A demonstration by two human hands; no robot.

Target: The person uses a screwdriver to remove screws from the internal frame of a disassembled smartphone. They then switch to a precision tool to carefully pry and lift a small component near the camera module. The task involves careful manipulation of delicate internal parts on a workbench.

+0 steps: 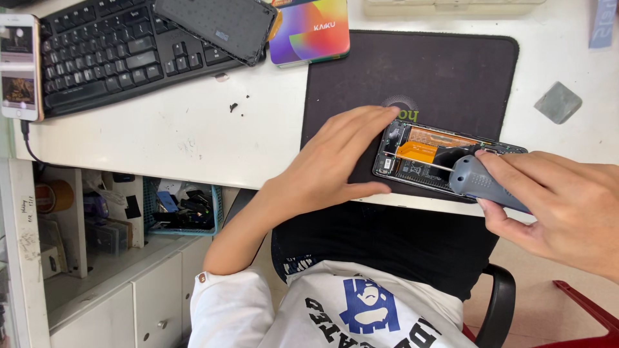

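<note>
An opened phone (425, 158) with its back off lies on a black mat (451, 71) near the table's front edge, showing orange flex cable and dark circuit parts. My left hand (335, 161) rests flat on the mat and presses against the phone's left end, steadying it. My right hand (561, 206) grips a grey-handled screwdriver (480, 182), whose thin metal shaft reaches left across the phone's inside toward its left side.
A black keyboard (109, 48) sits at the back left, with a white phone (18, 64) on a cable beside it. A dark phone back cover (216, 26) and a colourful box (309, 29) lie behind the mat. A grey pad (558, 102) lies at the right.
</note>
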